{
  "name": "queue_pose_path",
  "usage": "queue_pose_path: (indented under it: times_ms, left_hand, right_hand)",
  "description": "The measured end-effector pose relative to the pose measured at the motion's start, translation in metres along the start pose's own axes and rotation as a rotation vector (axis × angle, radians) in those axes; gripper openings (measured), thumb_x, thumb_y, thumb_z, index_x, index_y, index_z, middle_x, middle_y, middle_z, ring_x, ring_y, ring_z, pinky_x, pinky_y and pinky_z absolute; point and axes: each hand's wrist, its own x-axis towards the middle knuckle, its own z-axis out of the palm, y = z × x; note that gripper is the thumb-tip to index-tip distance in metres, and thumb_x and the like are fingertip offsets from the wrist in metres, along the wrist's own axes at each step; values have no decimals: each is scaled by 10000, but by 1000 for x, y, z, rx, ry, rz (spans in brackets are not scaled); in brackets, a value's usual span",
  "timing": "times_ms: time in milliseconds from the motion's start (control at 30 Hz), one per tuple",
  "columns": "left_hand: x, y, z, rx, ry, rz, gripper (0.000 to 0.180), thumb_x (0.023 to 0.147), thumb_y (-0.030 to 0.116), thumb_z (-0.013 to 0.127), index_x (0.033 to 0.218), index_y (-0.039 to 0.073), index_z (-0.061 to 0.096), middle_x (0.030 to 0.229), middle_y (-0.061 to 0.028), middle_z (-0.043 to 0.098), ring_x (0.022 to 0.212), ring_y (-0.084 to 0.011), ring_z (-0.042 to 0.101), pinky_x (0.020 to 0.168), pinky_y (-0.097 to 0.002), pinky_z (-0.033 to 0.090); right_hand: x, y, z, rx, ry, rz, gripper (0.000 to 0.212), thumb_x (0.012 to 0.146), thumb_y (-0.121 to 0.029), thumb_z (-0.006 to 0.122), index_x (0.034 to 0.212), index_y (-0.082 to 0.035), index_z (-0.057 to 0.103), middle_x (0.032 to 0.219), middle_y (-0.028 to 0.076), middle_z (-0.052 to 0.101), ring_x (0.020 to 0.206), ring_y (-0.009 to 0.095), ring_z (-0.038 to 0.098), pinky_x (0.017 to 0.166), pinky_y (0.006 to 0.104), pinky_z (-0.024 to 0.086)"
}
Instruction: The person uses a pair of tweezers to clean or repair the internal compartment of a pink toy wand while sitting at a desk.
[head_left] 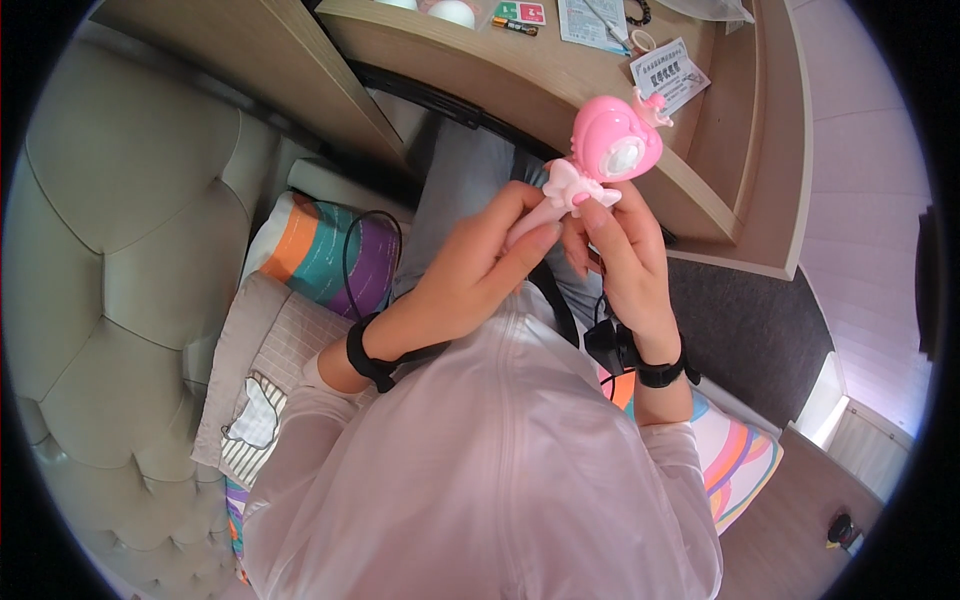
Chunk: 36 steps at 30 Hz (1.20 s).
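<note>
A pink toy wand (606, 148) is held up in front of me, tilted so its heart-shaped head points away to the right. The head has a white oval in its middle and a small crown on top; a pale bow sits below it. My left hand (492, 255) is closed around the pale pink handle. My right hand (628, 250) is closed at the bow, with the thumb on a bright pink button and the fingers behind, partly hidden. Black straps circle both wrists.
Beyond the wand is a wooden desk (545, 70) with a raised curved edge at right. On it lie a printed paper slip (672, 76), a white packet (592, 22), a battery (514, 26) and white round things (452, 13). A tufted headboard (150, 280) and a striped cushion (330, 250) are at left.
</note>
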Motion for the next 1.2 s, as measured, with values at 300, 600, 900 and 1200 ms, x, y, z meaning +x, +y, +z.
queue_pose_path:
  times_ms: [300,600,900,1200]
  left_hand:
    - [0,4,0,89,-11,-10,167,850,157,446,937,20,411,672,-98,459,554,-156,448,512,-262,354]
    - [1,7,1,84,53,8,168,829,152,486,930,22,453,690,-95,482,574,-178,470,528,-260,367]
    - [8,11,-8,572,325,556,341,645,22,664,959,53,535,746,-79,520,610,-186,504,542,-238,404]
    - [0,24,-7,-163,3,61,219,823,100,487,1019,3,491,767,-26,514,604,-58,470,546,-184,399]
  right_hand:
    - [2,1,3,-100,62,-82,258,855,-94,416,1091,11,407,819,16,520,687,39,452,594,171,384]
    - [4,2,8,66,65,-98,296,840,-62,428,1125,12,399,888,27,542,746,58,492,636,179,399]
    - [2,18,-4,304,63,-217,455,743,-195,568,1111,7,392,780,26,503,511,32,379,429,159,284]
    - [-2,8,-6,250,207,-189,411,703,-155,523,1063,14,415,735,43,484,495,46,387,414,168,287]
